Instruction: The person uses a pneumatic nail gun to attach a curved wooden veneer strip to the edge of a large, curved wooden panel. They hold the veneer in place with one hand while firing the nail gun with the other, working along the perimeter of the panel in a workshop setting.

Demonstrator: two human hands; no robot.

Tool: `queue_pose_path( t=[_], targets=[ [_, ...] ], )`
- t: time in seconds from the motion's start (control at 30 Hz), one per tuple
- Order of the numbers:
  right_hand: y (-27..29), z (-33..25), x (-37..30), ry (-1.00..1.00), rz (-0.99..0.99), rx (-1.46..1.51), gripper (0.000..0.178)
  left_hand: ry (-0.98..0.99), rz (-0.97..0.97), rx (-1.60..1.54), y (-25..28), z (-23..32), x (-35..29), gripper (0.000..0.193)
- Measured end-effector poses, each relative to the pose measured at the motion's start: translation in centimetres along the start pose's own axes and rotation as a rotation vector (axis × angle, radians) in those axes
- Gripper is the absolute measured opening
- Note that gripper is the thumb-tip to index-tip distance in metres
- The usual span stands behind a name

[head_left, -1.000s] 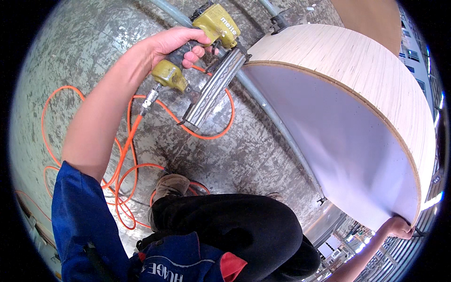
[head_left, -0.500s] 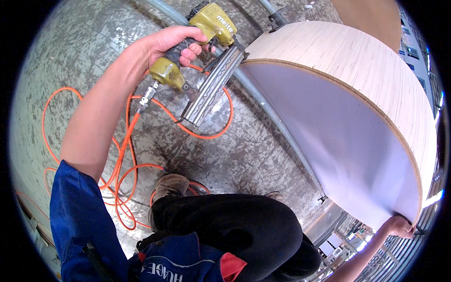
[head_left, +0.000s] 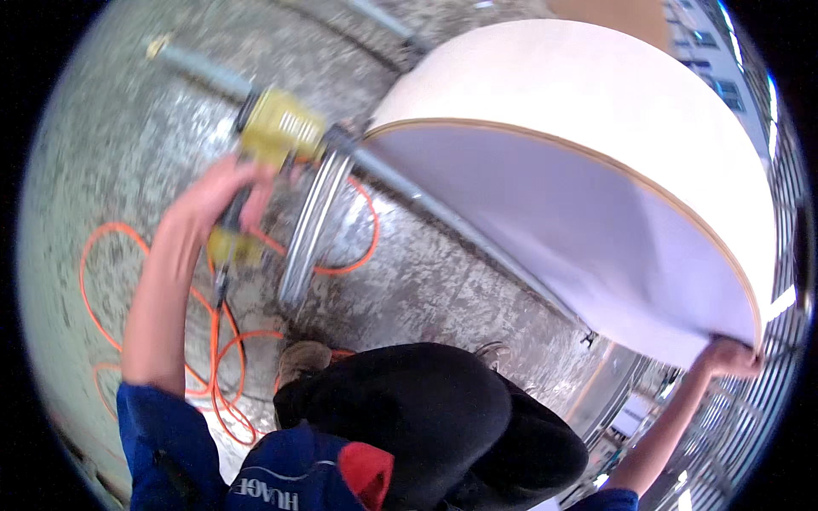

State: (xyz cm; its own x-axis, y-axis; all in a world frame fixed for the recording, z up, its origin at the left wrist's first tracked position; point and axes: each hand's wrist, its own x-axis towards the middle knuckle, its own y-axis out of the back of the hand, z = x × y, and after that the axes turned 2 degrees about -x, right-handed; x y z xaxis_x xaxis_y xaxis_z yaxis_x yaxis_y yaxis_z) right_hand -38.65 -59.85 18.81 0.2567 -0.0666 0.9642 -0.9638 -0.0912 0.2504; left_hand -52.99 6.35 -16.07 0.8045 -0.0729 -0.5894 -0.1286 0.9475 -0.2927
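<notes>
A yellow pneumatic staple gun is in my left hand, its fingers wrapped round the dark grip. The tool's long silver magazine slants down toward my knees, and its nose is close to the left corner of a large curved plywood piece. Motion blurs the tool and hand; whether the nose touches the wood, I cannot tell. A pale lilac surface fills the piece's near side, bordered by a thin brown edge. At the far right end, my right hand is closed over the rim of the piece.
An orange air hose runs from the gun and lies in loops on the worn grey floor. A metal pipe passes along the piece's lower side. Behind it stands a brown board. My bent legs are below.
My left hand and the staple gun have moved left and down in view, away from the curved piece's corner. My right hand keeps its hold on the rim. The view has shifted slightly.
</notes>
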Motion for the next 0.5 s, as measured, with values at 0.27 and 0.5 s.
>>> queue_pose_path(
  t=[0.27, 0.5],
  targets=[
    [0.2, -3.5, 0.0, 0.066, 0.002, -0.113, 0.027, -0.102, -0.023, 1.096, -6.8, -13.0, -3.1, 0.047],
    [6.1, -2.3, 2.5, 0.347, -0.205, 0.130, 0.023, -0.012, -0.381, 1.241, -9.2, -15.8, -0.4, 0.038]
  ],
)
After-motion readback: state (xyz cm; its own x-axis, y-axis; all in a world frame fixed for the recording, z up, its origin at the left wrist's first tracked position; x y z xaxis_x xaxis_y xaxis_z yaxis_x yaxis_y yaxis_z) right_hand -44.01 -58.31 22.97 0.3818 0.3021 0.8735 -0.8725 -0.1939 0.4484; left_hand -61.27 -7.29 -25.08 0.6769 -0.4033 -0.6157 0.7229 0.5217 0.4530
